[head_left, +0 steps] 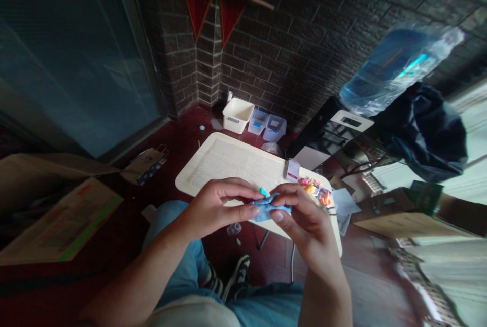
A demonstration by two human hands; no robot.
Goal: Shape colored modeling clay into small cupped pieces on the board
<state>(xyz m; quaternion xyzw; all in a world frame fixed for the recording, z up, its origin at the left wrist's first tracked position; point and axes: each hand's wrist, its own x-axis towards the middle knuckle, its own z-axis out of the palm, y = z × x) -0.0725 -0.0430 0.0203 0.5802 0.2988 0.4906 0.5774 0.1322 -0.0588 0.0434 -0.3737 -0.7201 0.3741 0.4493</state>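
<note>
A small, soft blue piece (269, 207) with folds along its upper edge is pinched between both hands above the near side of the table. My left hand (232, 200) grips its left end between thumb and fingers. On the right end, the thumb and bent fingers of my right hand (304, 215) press together. Whether it is cloth or modelling clay I cannot tell. Just beyond its upper edge shows a bright turquoise bit (264, 192); whether the two are joined is unclear. The fingers hide part of the blue piece.
The cream table (184, 180) bears a small white box (292, 170) and a pile of colourful small pieces (315, 189) at the right. Beyond it are a white bin (236, 119) and clear tubs (274, 128). A water dispenser (323, 129) stands right, cardboard boxes (57, 220) left.
</note>
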